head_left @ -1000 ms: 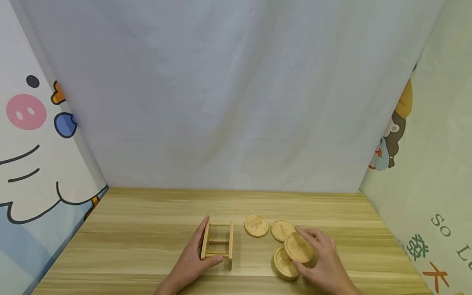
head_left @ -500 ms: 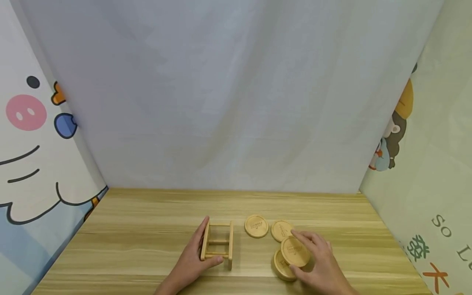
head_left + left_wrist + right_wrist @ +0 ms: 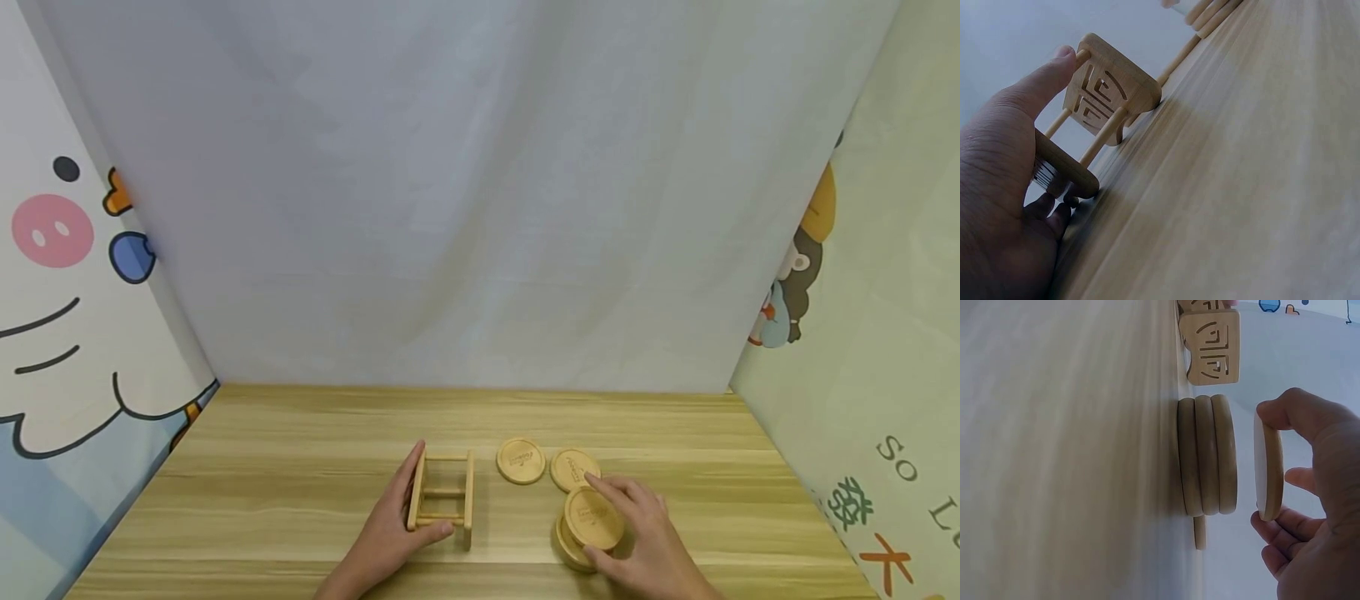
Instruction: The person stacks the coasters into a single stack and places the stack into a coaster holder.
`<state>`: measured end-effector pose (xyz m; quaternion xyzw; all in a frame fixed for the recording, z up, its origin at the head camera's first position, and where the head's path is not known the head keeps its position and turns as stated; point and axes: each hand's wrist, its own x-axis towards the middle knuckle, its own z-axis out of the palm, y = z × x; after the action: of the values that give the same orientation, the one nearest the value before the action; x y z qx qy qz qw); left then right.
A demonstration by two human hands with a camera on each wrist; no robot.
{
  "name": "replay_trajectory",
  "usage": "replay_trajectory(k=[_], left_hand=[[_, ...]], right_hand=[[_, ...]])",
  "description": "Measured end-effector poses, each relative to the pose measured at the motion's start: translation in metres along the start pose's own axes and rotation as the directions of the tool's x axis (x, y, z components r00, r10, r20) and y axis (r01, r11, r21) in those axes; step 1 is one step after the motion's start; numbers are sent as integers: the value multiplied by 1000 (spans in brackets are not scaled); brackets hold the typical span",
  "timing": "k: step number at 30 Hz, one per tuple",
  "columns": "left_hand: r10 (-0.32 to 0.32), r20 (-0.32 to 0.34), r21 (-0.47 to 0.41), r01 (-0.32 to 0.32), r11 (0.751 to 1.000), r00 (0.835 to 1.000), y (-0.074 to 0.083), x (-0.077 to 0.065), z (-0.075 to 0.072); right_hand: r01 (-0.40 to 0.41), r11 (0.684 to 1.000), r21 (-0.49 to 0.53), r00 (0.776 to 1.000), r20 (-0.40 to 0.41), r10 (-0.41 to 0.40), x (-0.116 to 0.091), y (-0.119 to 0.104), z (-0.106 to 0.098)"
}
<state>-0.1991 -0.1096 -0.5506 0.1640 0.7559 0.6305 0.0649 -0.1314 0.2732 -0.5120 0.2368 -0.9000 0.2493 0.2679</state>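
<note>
My left hand [image 3: 392, 521] grips a small wooden coaster rack [image 3: 469, 500] that stands on the table, the thumb along its near side. Slots are cut into the rack's end panel [image 3: 1138, 84], seen in the left wrist view. Between thumb and fingertips my right hand [image 3: 648, 537] pinches a round wooden coaster [image 3: 594, 518] by its edge. Below it stands a stack of three coasters [image 3: 1207, 456]; a gap separates the held coaster from the stack in the right wrist view. From above, it hides most of that stack.
Two more coasters lie flat on the wood-grain table [image 3: 300, 433], one left [image 3: 521, 461] and one right [image 3: 572, 467], behind the stack. A pale curtain [image 3: 480, 208] hangs along the table's back edge, with printed cloths on both sides.
My right hand has moved a little left and nearer to me, bringing the held coaster further over the stack. The left hand and rack have stayed put.
</note>
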Motion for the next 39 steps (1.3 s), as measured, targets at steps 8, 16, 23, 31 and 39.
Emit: replay_trajectory(k=[8, 16, 23, 31, 39], left_hand=[[8, -6, 22, -8, 1000, 1000, 0, 0, 0], [4, -8, 25, -4, 1000, 1000, 0, 0, -1], [5, -8, 29, -5, 1000, 1000, 1, 0, 0], [1, -12, 27, -1, 1000, 1000, 1, 1, 0], [0, -10, 17, 0, 1000, 1000, 1, 0, 0]], right_hand=[[-2, 1000, 13, 1000, 28, 2, 0, -1, 1], [3, 1000, 25, 999, 51, -5, -2, -1, 3], [48, 999, 19, 998, 51, -49, -4, 0, 6], [30, 999, 18, 997, 73, -31, -5, 1, 7], [42, 999, 20, 997, 70, -44, -6, 2, 8]])
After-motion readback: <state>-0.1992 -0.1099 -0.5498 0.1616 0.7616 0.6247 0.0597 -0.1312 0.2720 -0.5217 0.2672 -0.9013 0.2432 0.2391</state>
